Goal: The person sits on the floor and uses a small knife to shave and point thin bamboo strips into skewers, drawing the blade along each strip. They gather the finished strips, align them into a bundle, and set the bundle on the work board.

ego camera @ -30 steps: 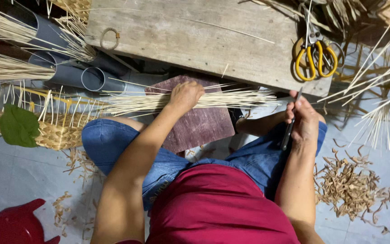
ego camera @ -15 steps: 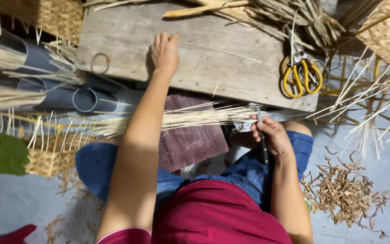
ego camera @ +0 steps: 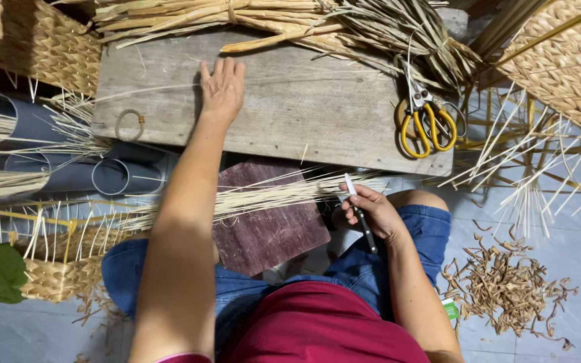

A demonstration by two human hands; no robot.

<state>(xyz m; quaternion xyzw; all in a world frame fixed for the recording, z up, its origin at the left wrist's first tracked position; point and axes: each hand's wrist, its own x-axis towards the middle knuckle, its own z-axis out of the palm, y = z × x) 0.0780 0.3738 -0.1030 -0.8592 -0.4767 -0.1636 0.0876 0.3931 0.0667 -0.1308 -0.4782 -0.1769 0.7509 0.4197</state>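
Note:
My left hand (ego camera: pixel 222 87) lies flat, fingers apart, on a grey wooden board (ego camera: pixel 304 114), close to a thin straw lying across it. My right hand (ego camera: pixel 371 212) grips a small knife (ego camera: pixel 360 212) with a black handle and a pale blade pointing up. A bundle of thin pale straws (ego camera: pixel 257 198) lies across my lap over a dark reddish board (ego camera: pixel 267 228), its end just left of the knife blade.
Yellow-handled scissors (ego camera: pixel 426 121) lie on the board's right side, a cord ring (ego camera: pixel 129 124) on its left. Dried reed bundles (ego camera: pixel 290 20) line the far edge. Woven baskets (ego camera: pixel 42 40) stand left and right, grey pipes (ego camera: pixel 68 168) left, shavings (ego camera: pixel 506 289) on the floor.
My left hand left the straw bundle and reached forward onto the wooden board. My right hand moved in with the knife towards the bundle's end. The view tilted forward.

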